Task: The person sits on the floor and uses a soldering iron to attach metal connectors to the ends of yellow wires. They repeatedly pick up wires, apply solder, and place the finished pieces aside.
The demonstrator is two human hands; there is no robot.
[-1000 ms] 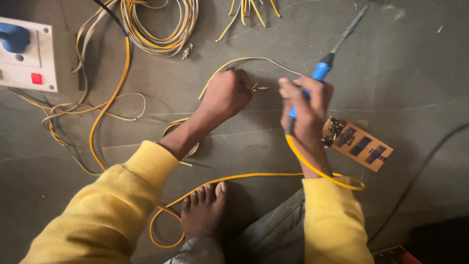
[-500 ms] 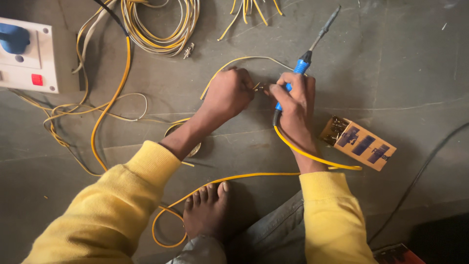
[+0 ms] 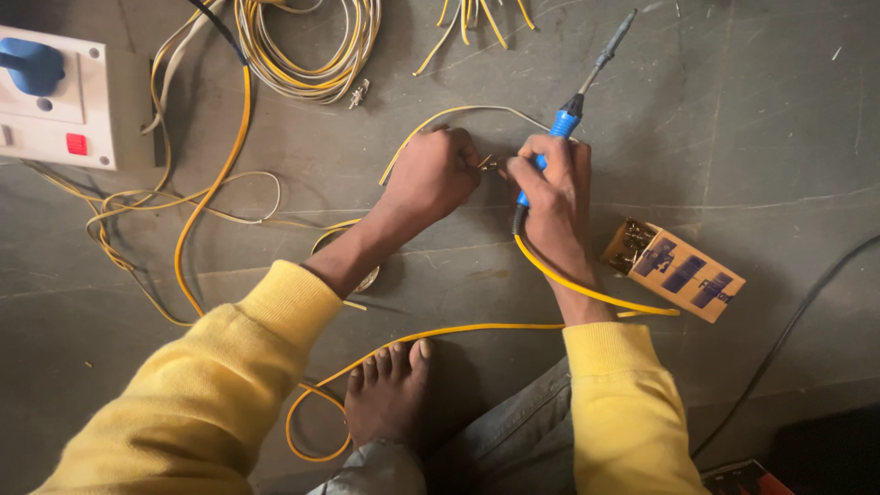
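My left hand (image 3: pixel 433 176) is closed around the end of a thin yellow wire (image 3: pixel 440 115) that loops away over the grey floor. My right hand (image 3: pixel 553 197) grips a soldering iron (image 3: pixel 579 92) by its blue handle, the metal tip pointing up and to the right. The two hands almost touch, and the fingertips of both pinch a small bare wire end (image 3: pixel 489 163) between them. The iron's yellow cord (image 3: pixel 587 291) runs back from my right hand, past my wrist.
A white switchboard (image 3: pixel 55 96) with a blue plug stands at the top left. Coiled yellow and white wires (image 3: pixel 307 55) lie at the top. A small brown cardboard box (image 3: pixel 674 269) sits right of my right hand. My bare foot (image 3: pixel 387 392) rests below. A black cable (image 3: pixel 788 339) crosses the right.
My right hand has moved left with the soldering iron until it meets my left hand at the wire end. The left hand has stayed in place.
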